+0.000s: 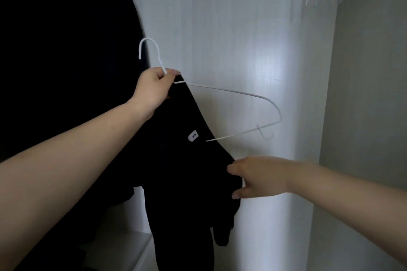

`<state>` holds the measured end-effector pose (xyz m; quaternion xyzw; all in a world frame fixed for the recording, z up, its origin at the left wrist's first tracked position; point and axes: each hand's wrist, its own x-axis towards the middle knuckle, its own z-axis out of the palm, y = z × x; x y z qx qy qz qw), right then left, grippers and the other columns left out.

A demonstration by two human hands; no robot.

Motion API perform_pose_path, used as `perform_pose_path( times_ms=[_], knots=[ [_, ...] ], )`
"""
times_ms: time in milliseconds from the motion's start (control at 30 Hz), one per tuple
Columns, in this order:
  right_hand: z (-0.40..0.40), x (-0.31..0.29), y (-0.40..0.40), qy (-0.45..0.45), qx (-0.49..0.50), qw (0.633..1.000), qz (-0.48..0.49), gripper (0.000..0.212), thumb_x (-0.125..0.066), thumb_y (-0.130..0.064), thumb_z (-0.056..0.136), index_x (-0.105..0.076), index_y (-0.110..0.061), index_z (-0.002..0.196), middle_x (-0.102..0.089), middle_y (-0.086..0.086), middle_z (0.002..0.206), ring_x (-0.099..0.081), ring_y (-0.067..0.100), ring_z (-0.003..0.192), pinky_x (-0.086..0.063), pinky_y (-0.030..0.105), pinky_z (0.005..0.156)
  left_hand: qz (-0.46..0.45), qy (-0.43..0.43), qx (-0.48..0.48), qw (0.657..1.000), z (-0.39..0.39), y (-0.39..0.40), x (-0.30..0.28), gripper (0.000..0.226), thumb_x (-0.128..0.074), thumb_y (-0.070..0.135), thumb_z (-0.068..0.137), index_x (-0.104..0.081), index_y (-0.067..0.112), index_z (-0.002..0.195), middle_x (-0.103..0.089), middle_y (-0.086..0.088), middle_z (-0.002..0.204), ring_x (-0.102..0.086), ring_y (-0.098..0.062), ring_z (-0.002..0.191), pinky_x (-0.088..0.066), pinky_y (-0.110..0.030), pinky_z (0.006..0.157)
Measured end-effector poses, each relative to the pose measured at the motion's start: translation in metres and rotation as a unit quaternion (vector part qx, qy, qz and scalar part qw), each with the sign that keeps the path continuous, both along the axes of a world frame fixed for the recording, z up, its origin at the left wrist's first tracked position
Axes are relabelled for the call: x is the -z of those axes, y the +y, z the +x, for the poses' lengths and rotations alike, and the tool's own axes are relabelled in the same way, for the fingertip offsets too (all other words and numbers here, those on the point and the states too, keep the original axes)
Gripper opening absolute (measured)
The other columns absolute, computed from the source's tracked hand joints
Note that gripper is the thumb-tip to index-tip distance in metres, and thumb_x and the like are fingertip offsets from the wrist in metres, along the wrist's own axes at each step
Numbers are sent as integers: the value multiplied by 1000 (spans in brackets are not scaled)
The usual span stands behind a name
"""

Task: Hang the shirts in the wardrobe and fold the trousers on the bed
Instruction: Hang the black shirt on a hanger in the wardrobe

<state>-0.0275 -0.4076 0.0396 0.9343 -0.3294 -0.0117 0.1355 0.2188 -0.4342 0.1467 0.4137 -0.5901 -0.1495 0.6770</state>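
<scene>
Shirt (187, 160) in both hands' grip.

White wardrobe (220, 28): pale shelf (132, 246) along its bottom left. Dark hanging clothes (66, 72) reach down over the shelf's left part.

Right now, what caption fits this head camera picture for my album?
Left hand holds a white hanger while right hand pulls a black shirt onto it.
</scene>
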Motion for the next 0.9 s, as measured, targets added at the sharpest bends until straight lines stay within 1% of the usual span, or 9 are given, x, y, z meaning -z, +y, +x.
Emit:
perform_pose_path(
  times_ms=[133,267,367,433,533,600,733,800,900],
  knots=[
    [-34,-17,-5,-71,22,997,-20,30,-59,-42,89,-37,-23,81,-60,1,93,-59,19,87,-32,24,64,5,-6,-41,999,27,-6,11,22,-49,11,97,-69,12,87,-64,1,77,-61,-8,67,-53,-18,58],
    [-54,-31,-7,-124,26,990,-60,27,-56,-42,91,-49,-17,84,-57,-6,84,-59,14,82,-44,29,72,22,-70,-59,996,38,-11,27,21,-46,12,99,-66,9,94,-62,2,79,-59,-9,68,-52,-11,52],
    [-54,-36,-7,-146,12,987,-71,27,-54,-43,91,-54,-16,86,-52,-11,81,-50,5,72,-39,26,67,28,-115,-65,991,30,-13,35,21,-47,12,98,-67,8,94,-64,-4,82,-59,-11,69,-51,-10,55],
    [-51,-38,-8,-156,2,984,-83,29,-54,-43,91,-57,-14,90,-55,-10,83,-47,6,70,-33,23,64,21,-149,-75,986,21,-12,35,21,-49,14,98,-69,8,95,-66,-7,87,-58,-12,72,-47,-10,60],
    [-41,-40,-9,-170,-15,980,-102,31,-54,-42,91,-58,-12,93,-58,-5,84,-48,11,73,-34,24,63,16,-179,-59,982,2,-8,32,23,-51,17,98,-72,8,99,-69,-8,95,-59,-14,85,-45,-22,74],
    [-33,-41,-10,-183,-25,975,-125,28,-55,-41,90,-54,-14,88,-52,-9,77,-46,12,69,-33,27,61,13,-180,-34,983,-11,-4,29,22,-52,18,97,-72,11,100,-69,-1,97,-60,-10,91,-43,-24,84],
    [-28,-44,-11,-244,-19,956,-159,24,-60,-41,87,-52,-18,83,-50,-10,72,-46,12,66,-29,25,57,8,-183,-26,983,-23,0,20,20,-54,25,96,-73,19,99,-70,4,95,-61,-11,92,-45,-27,87],
    [-30,-41,-11,-298,-26,941,-156,24,-64,-35,85,-51,-16,80,-50,-9,71,-46,10,63,-30,19,55,-5,-187,-29,982,-23,1,17,18,-56,28,95,-73,23,97,-70,8,94,-61,-8,90,-45,-27,85],
    [-33,-36,-9,-352,-31,924,-149,28,-70,-26,83,-43,-24,76,-43,-15,65,-44,3,59,-32,12,56,-11,-199,-5,980,-22,3,16,12,-61,29,92,-72,26,91,-70,14,94,-61,-5,85,-46,-25,81]
  ],
)
